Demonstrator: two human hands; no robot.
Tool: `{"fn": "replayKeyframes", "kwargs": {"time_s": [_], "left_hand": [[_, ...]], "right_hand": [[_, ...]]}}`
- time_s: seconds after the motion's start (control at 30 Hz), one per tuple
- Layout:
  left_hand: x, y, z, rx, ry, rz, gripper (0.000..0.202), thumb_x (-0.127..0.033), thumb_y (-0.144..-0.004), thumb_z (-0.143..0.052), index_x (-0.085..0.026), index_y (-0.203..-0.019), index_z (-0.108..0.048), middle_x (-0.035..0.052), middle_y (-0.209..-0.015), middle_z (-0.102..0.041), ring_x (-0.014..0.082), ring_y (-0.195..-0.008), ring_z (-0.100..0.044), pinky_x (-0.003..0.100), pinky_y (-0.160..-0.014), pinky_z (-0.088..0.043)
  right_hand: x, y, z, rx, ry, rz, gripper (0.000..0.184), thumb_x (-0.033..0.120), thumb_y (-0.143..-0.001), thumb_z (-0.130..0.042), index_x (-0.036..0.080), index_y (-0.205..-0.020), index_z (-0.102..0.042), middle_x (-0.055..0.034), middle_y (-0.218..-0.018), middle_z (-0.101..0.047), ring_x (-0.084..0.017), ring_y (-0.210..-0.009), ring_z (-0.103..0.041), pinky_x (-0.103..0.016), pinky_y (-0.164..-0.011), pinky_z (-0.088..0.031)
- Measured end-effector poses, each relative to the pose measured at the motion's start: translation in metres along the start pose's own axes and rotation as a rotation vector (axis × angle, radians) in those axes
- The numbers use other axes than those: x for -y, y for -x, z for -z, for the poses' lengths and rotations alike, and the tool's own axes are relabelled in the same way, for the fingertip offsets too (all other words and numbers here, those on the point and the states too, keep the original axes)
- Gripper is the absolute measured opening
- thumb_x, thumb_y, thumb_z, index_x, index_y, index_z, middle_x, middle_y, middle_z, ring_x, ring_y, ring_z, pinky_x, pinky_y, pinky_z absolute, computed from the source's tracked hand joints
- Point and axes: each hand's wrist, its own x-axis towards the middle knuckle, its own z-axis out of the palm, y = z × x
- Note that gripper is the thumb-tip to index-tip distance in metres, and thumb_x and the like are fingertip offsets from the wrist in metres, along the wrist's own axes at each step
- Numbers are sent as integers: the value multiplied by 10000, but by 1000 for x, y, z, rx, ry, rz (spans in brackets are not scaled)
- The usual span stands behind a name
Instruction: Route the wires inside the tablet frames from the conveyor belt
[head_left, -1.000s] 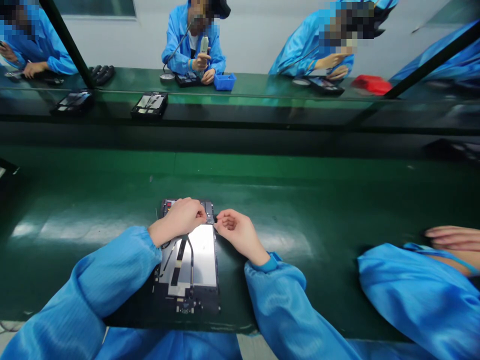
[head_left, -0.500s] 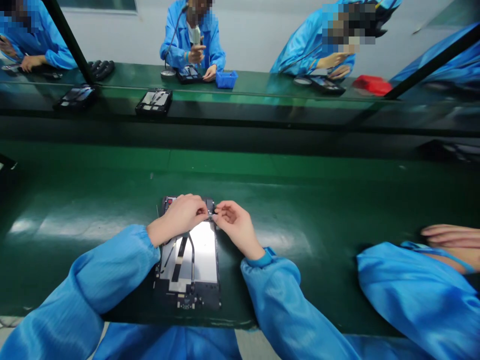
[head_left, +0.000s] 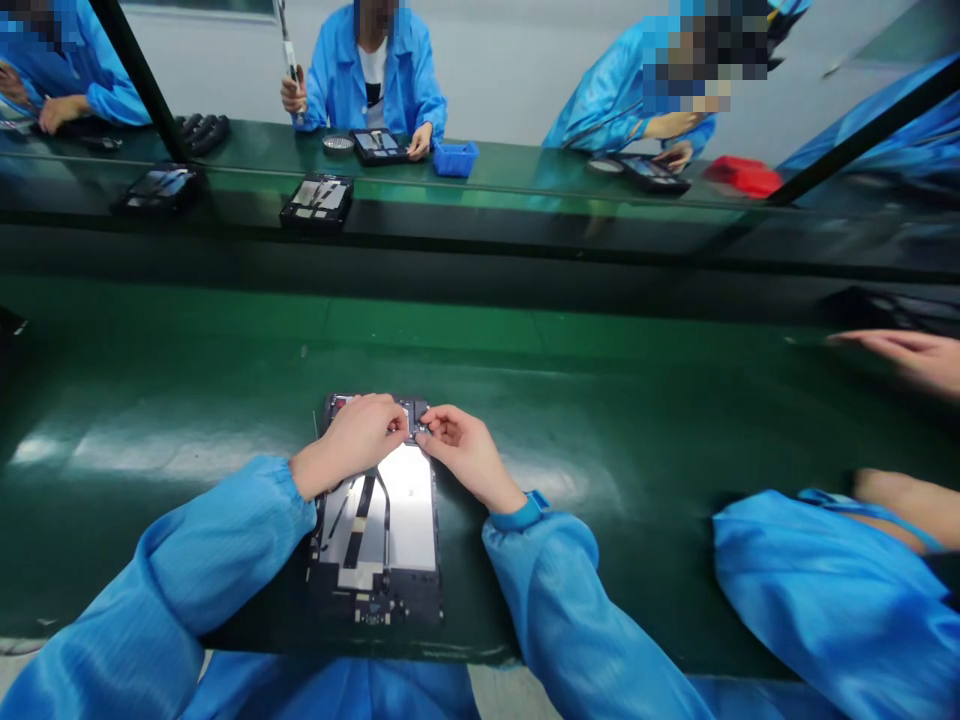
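An opened tablet (head_left: 412, 510), its white battery area, black ribbon cables and small circuit board showing, lies flat on the green bench near its front edge. Over the tablet's upper part rests my left hand (head_left: 366, 430), fingers curled and pinched. My right hand (head_left: 469, 455) reaches in from the tablet's upper right edge, thumb and fingertips pinched close to the left fingertips. Whatever lies between the fingers of either hand is too small to make out. The left hand hides part of the tablet's top.
Across the green bench (head_left: 637, 400) stands a raised shelf carrying opened tablets (head_left: 319, 200). Co-workers in blue sit beyond it, near a blue basket (head_left: 455, 160) and a red container (head_left: 744, 177). At right, a co-worker's blue sleeve (head_left: 832, 580) and hand (head_left: 911, 355) reach over the bench.
My right hand has shifted slightly left onto the tablet's edge; my left hand has barely moved. A neighbour's hand now reaches forward at right. The co-worker opposite has raised a tool to one side.
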Motion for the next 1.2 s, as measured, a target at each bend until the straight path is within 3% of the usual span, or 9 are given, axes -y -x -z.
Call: {"fn": "replayKeyframes", "kwargs": {"time_s": [0.63, 1.0, 1.1, 1.2], "left_hand": [[-6, -7, -4, -19, -35, 90, 183, -192, -808, -538, -186, -772, -717, 49, -828, -687, 202, -772, -623, 305, -691, -443], [-11, -9, 0, 6, -20, 109, 150, -189, -807, -554, -184, -754, -695, 50, -820, -663, 203, -770, -620, 312, -720, -471], [3, 8, 18, -121, 57, 77, 162, -257, -852, -554, -178, -919, -678, 60, -936, -645, 197, -862, -614, 304, -786, -481], [32, 43, 38, -270, 9, 175, 267, -235, -924, -398, -188, -1039, -634, 59, -992, -632, 197, -907, -603, 317, -811, -472]], "right_hand": [[0, -1, -1, -2, -40, -40, 272, 221, -691, -741, 160, -934, -634, 19, -780, -544, -109, -687, -526, -231, -634, -423], [-3, 2, -10, -95, 186, 109, 219, 158, -683, -658, 174, -900, -633, 15, -753, -534, -107, -626, -482, -234, -584, -406], [-4, 2, -8, -110, 8, 93, 260, 213, -695, -709, 191, -938, -619, 22, -774, -536, -101, -623, -494, -232, -586, -419], [-7, 0, -3, -233, -322, 44, 266, 304, -756, -699, 214, -974, -574, 48, -734, -502, -89, -568, -477, -231, -556, -416]]}}
